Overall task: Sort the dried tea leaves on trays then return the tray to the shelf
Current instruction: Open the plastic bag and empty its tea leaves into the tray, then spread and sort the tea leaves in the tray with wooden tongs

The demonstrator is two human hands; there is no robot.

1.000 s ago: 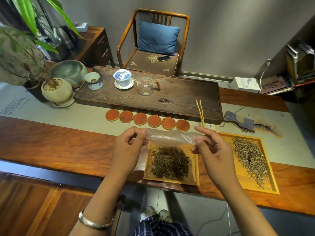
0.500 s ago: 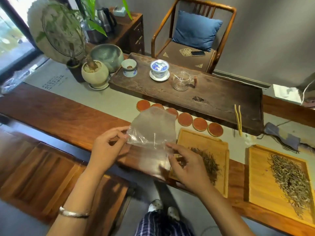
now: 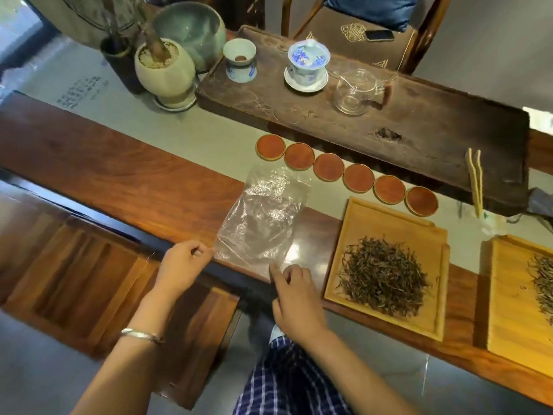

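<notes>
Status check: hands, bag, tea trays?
Left hand and right hand pinch the clear plastic bag's near edge, bag flat on table. Dark tea on tray untouched. Nothing in the way.

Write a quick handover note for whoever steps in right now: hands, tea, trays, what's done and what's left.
Left hand: pinching the near left corner of the clear plastic bag.
Right hand: fingers on the bag's near right corner; grip unclear.
The bag lies flat and looks empty on the wooden table, left of the trays.
Near tray: a pile of dark tea leaves.
Far-right tray, cut off by the frame: paler tea leaves.
Done: bag laid out. Left: sort the leaves, return the trays to the shelf, which is not in view.
</notes>
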